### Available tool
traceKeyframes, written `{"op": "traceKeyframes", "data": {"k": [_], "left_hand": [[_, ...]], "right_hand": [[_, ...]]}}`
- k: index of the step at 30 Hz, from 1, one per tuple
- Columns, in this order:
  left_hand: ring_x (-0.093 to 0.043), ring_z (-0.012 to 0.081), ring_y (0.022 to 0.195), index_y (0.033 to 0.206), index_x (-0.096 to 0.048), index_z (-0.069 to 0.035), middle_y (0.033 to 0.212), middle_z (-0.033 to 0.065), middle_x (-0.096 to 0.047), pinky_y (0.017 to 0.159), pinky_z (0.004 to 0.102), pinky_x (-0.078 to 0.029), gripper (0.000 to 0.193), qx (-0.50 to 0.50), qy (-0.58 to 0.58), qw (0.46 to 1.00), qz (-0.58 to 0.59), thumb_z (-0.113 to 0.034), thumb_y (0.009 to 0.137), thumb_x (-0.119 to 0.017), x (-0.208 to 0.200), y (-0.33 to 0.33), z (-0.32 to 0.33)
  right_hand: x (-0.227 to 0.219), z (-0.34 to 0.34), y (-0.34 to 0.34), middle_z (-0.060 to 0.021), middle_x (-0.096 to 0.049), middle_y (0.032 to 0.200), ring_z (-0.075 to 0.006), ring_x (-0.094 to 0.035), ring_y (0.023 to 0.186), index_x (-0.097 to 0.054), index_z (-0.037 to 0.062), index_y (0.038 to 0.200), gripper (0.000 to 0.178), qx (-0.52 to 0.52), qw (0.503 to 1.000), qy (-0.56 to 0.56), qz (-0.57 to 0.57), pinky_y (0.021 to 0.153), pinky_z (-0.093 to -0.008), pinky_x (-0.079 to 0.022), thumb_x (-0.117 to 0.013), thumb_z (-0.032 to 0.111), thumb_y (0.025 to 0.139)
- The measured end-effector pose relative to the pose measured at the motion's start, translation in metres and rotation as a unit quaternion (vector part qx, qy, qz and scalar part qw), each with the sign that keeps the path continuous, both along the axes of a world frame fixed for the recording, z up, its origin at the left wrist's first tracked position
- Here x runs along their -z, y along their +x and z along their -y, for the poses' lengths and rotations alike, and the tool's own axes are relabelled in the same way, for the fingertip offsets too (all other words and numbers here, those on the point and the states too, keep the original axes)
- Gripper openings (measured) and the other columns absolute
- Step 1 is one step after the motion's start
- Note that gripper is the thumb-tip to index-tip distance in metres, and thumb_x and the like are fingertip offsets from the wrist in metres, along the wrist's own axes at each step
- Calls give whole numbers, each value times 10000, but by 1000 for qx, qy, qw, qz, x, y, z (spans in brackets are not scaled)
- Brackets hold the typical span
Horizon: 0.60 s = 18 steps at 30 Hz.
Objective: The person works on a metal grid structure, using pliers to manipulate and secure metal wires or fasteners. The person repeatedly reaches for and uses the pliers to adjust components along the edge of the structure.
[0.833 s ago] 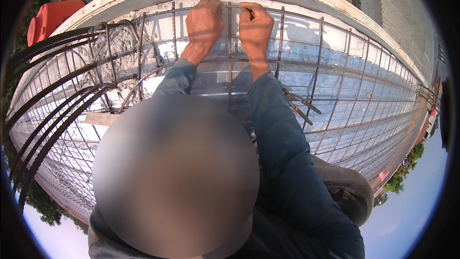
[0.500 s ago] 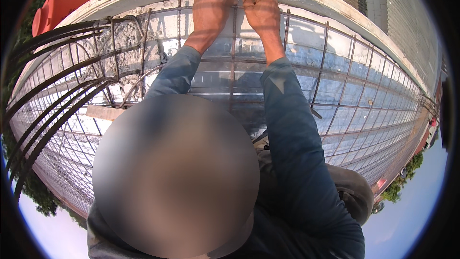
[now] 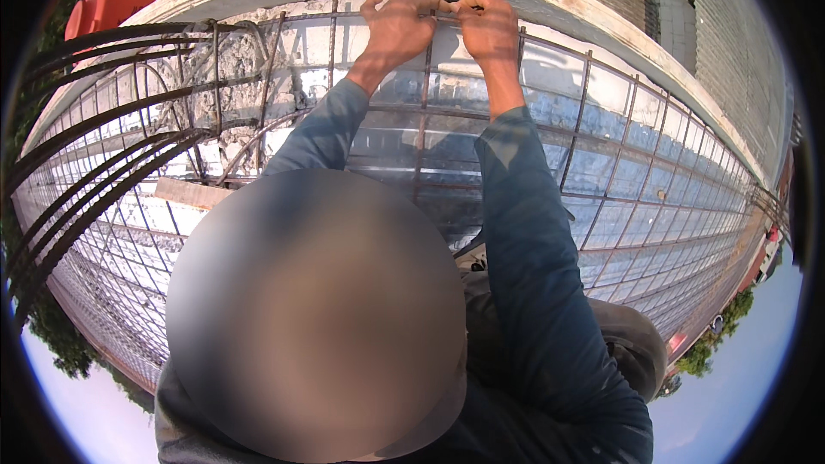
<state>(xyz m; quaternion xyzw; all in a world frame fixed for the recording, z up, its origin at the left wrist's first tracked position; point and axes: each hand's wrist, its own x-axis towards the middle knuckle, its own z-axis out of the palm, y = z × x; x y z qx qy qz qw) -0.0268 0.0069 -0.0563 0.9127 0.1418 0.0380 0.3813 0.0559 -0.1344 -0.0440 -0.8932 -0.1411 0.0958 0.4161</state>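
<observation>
My left hand (image 3: 400, 27) and my right hand (image 3: 490, 27) meet at the top of a steel rebar grid (image 3: 427, 77), just below a long wooden board (image 3: 550, 10). The left hand's thumb and forefinger pinch together at the right hand's fingertips, while an outer finger sticks out to the left. Curled fingers close the right hand in a similar pinch. What lies between the fingertips is too small to make out. A thin dark line, possibly wire, runs up the board just above them.
Thick bent rebars (image 3: 103, 107) jut out at the left, near rough broken concrete (image 3: 241, 69). A short wood piece (image 3: 191, 193) sits by the grid. A red plastic container (image 3: 116, 7) stands far left; corrugated sheeting (image 3: 748, 43) lies beyond the board at right.
Both hands appear slightly further right and lower in the picture, as the view has shifted a little. My left hand has turned, its fingers now pointing toward the right hand.
</observation>
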Motion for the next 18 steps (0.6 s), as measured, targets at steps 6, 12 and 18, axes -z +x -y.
{"op": "traceKeyframes", "data": {"k": [6, 12, 18], "left_hand": [[-693, 220, 1123, 1187, -743, -150, 1151, 10, -769, 1179, 496, -255, 272, 12, -33, 996, 81, -263, 944, -695, 13, -16, -9], [-708, 230, 1085, 1155, -777, -141, 1158, 30, -769, 1150, 446, -317, 269, 7, -22, 988, 153, -331, 972, -725, 34, -17, -16], [-712, 215, 1051, 1175, -803, -153, 1138, 15, -777, 1128, 443, -346, 263, 11, -12, 995, 100, -325, 996, -716, 19, -10, -14]], "right_hand": [[8, -5, -53, -137, -691, 941, -350, -626, 970, -705, 28, 856, 82, 0, 983, 0, 186, 887, -499, -469, -708, 110, 863], [-9, -39, -57, -124, -708, 964, -344, -643, 995, -755, 45, 871, 107, -59, 968, -89, 226, 900, -498, -488, -701, 137, 858], [-11, 8, -22, -24, -696, 732, -64, -527, 670, -799, -23, 983, 238, 54, 991, 114, -39, 614, -274, -442, -731, 205, 984]]}}
